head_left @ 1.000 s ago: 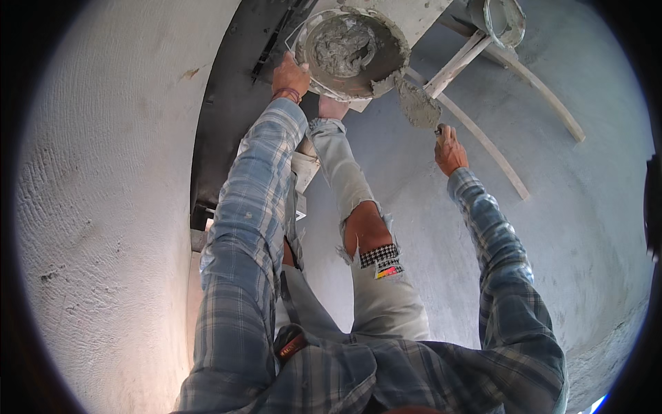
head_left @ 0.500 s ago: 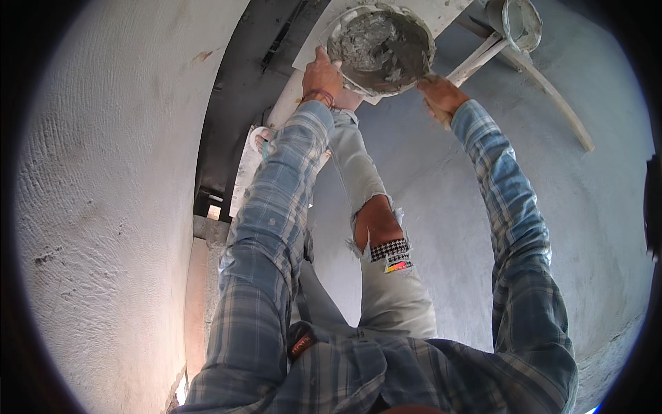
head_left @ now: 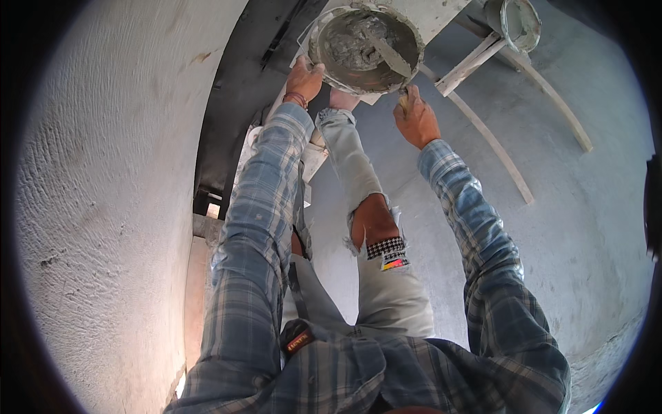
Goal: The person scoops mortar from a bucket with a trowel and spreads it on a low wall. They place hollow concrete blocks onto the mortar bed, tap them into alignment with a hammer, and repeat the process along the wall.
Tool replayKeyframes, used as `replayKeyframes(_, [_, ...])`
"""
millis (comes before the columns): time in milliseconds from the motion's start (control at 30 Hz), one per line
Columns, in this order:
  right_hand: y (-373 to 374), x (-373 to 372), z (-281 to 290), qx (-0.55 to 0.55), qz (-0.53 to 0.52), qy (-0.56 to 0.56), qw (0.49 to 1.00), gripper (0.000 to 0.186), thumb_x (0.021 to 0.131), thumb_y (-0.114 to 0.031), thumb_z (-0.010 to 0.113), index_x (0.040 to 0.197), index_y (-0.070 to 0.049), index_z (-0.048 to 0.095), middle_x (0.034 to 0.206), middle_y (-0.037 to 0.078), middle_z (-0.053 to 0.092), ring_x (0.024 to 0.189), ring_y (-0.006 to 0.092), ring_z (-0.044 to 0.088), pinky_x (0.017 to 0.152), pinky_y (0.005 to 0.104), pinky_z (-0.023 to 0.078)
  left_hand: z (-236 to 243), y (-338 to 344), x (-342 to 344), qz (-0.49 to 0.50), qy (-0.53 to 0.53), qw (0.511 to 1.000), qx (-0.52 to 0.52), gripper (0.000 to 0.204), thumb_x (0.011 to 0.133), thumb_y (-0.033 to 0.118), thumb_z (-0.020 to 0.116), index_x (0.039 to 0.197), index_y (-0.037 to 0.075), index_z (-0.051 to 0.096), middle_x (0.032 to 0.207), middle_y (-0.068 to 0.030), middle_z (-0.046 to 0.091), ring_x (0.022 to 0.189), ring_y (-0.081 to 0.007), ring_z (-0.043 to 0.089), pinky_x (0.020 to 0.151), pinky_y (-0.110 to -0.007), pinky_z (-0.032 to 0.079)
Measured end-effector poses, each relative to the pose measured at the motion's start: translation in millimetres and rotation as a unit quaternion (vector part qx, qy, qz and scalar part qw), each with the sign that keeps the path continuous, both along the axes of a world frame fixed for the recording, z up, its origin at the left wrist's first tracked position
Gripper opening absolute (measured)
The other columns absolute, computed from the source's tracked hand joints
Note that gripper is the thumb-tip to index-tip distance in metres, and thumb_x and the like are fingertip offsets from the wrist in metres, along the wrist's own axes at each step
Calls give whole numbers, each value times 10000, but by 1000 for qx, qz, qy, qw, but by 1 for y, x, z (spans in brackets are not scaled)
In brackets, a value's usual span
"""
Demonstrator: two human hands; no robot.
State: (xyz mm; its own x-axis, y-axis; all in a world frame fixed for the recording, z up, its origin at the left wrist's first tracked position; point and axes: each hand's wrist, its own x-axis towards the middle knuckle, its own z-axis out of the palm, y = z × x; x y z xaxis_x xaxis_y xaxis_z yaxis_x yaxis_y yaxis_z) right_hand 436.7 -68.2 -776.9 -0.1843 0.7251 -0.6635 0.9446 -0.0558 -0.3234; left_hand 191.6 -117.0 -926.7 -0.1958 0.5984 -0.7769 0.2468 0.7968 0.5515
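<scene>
A round pan [head_left: 324,58] full of wet grey mortar sits at the top of the view. My left hand [head_left: 304,79] grips the pan's near-left rim. My right hand [head_left: 416,119] holds the handle of a trowel [head_left: 387,55], whose blade lies in the mortar inside the pan. Both sleeves are blue plaid. My bent leg in torn light jeans [head_left: 369,228] shows between my arms, with the foot just below the pan.
A rough plastered wall [head_left: 110,207] fills the left side. A dark channel [head_left: 241,96] runs beside it. A wooden trestle [head_left: 483,62] with a second bucket [head_left: 514,21] stands at the upper right on the grey concrete floor [head_left: 579,241].
My right hand has come in from the right to the pan, bringing the trowel into the mortar. My left hand stays on the pan's rim.
</scene>
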Motion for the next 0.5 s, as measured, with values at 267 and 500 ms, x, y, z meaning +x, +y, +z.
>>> replayKeyframes(267, [16, 37, -20, -48, 22, -30, 998, 485, 901, -310, 526, 1311, -67, 436, 1127, 249, 623, 1054, 447, 584, 918, 493, 467, 18, 11, 11, -32, 57, 997, 41, 598, 842, 296, 666, 1307, -9, 446, 1202, -252, 601, 1129, -410, 573, 960, -436, 451])
replayKeyframes(500, [78, 26, -94, -50, 175, -149, 972, 433, 947, -252, 405, 1293, -2, 473, 1185, 274, 598, 1076, 416, 604, 931, 472, 486, 48, 22, 31, -68, 66, 996, 5, 571, 839, 259, 670, 1273, -32, 439, 1175, -281, 600, 1099, -445, 571, 946, -470, 452])
